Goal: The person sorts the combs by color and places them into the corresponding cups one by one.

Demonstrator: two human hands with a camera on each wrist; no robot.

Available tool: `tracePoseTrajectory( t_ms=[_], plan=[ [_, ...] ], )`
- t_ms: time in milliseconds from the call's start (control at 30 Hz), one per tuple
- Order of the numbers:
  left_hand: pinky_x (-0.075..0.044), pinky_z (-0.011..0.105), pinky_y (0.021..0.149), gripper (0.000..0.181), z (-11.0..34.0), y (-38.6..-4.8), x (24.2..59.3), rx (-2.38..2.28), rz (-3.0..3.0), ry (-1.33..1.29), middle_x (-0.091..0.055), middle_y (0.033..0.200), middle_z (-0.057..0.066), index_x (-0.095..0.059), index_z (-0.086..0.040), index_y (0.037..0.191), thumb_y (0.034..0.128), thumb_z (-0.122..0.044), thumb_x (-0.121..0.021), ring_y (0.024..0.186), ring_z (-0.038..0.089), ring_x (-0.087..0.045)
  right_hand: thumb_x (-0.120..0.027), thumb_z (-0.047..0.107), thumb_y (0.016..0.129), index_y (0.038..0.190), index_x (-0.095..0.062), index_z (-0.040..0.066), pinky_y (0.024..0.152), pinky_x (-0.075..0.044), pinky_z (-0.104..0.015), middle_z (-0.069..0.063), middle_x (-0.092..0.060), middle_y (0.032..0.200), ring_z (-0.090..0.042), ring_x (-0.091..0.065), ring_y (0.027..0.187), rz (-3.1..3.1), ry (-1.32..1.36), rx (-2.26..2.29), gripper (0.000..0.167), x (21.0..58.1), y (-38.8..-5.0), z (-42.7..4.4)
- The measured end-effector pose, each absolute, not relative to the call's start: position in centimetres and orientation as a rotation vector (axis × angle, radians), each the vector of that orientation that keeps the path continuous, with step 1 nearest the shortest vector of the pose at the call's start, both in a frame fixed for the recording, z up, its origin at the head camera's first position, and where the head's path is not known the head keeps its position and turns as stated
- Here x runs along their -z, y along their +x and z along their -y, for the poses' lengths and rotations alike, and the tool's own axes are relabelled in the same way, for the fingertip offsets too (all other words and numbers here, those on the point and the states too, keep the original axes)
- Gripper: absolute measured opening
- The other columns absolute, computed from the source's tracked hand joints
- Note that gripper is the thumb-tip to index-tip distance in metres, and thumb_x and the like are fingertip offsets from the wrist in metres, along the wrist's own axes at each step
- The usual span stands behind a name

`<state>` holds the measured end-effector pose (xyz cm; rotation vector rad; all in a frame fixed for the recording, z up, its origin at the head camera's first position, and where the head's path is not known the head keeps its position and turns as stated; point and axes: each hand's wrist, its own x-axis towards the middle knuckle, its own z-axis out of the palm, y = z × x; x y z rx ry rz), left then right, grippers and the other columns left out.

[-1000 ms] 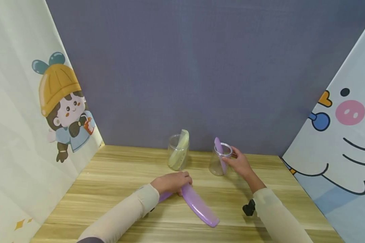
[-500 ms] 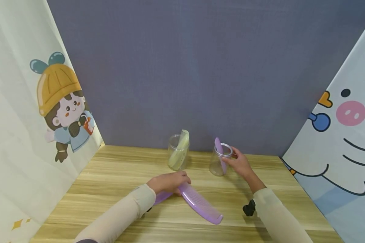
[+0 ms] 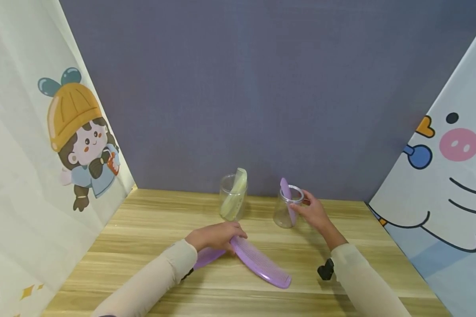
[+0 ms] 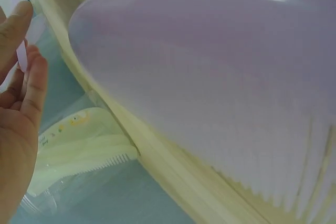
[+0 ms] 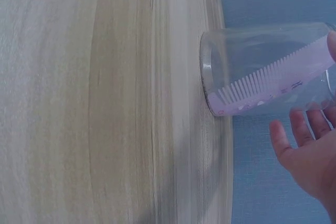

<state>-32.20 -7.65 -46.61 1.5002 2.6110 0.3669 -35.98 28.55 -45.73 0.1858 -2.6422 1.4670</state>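
Note:
In the head view my left hand (image 3: 218, 235) holds a purple comb (image 3: 262, 264) that slants toward the front right, its teeth facing up and right. A second purple length, comb-like (image 3: 208, 256), extends below that wrist; close to the left wrist camera it shows as a large toothed purple comb (image 4: 199, 66). My right hand (image 3: 313, 213) grips the rim of a clear plastic jar (image 3: 281, 215), thumb in front. Inside this jar leans another purple comb (image 5: 278, 77). To its left stands a clear jar (image 3: 225, 193) with a yellow-green comb (image 3: 236, 196) tilted in it.
Both jars stand near the back edge of the wood-grain table (image 3: 143, 237), before a grey-blue backdrop (image 3: 238, 97). Printed cloths hang at the left (image 3: 16, 154) and right (image 3: 460, 189). A black strap piece (image 3: 326, 269) sits beside the right sleeve.
My left hand has shifted slightly left, and the far end of its comb has swung up and right. My right hand stays on the jar.

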Motion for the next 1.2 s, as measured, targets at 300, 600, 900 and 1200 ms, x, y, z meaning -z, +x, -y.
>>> tracePoseTrajectory(
  t_ms=[300,600,900,1200],
  plan=[
    [-0.05,0.012,0.077,0.053,8.05,-32.07,45.99,-0.518,-2.55,1.453,-0.071,0.114,0.002,-0.071,-0.009,0.126,0.0779,-0.022,-0.089,0.088,0.001,-0.057,-0.074,0.035,0.094,0.158,-0.031,0.004,0.101,-0.056,-0.051,-0.028,-0.047,0.151,-0.044,-0.048,0.139,2.644,0.185,-1.452,0.084,45.72,-35.97,-28.59],
    [-0.051,0.012,0.074,0.052,8.27,-32.07,45.68,-0.645,-2.481,1.43,-0.073,0.108,0.004,-0.071,-0.008,0.125,0.0773,-0.017,-0.089,0.084,-0.002,-0.056,-0.075,0.035,0.094,0.158,-0.032,0.004,0.1,-0.056,-0.05,-0.028,-0.046,0.151,-0.044,-0.047,0.139,2.643,0.192,-1.464,0.083,45.66,-36.0,-28.55],
    [-0.052,0.014,0.071,0.05,8.26,-31.83,45.8,-0.777,-2.414,1.353,-0.073,0.103,-0.001,-0.071,-0.008,0.125,0.078,-0.014,-0.088,0.08,-0.004,-0.055,-0.074,0.03,0.095,0.159,-0.029,0.002,0.101,-0.055,-0.052,-0.029,-0.044,0.152,-0.046,-0.045,0.14,2.656,0.158,-1.487,0.084,46.12,-36.46,-28.81],
    [-0.053,0.016,0.07,0.051,8.26,-32.01,45.62,-0.885,-2.377,1.247,-0.073,0.104,-0.004,-0.072,-0.011,0.125,0.0775,-0.015,-0.089,0.079,-0.003,-0.056,-0.074,0.034,0.094,0.159,-0.031,0.004,0.099,-0.057,-0.048,-0.028,-0.047,0.151,-0.044,-0.047,0.139,2.65,0.173,-1.467,0.083,46.0,-36.34,-28.71]
  ],
)
